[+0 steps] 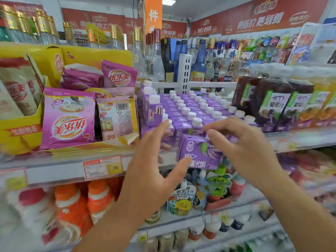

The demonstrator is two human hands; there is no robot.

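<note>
- Your left hand [154, 171] is wide open, fingers straight and spread (nothing is wrapped in it).
- Its fingertips [164, 125] reach up to the front row of purple cartons [190, 110] on the shelf. Its thumb [181, 165] lies against the lower left corner of the loose purple juice carton [198, 153].
- That loose carton sits tilted, out in front of the shelf rail [54, 171] and lower than the packed rows, between your two hands.
- Your right hand [241, 142] is curled, index finger and thumb drawn close together just above the carton's upper right corner.
- The hand itself hides that corner, so you cannot tell from here whether it truly pinches the carton or only hovers at it.
- The rows of matching cartons stand upright behind, white caps up, packed tight side by side.
- To their left, pink milk tea sachets [69, 120] lean in a yellow display box [20, 131].
- To their right stand dark grape juice bottles [269, 106].
- A red and yellow price tag [102, 167] is fixed to the rail, beside your left wrist.
- On the shelf below are cartoon-printed drink pouches [216, 186] and orange-capped bottles [98, 193] (blurred).
</note>
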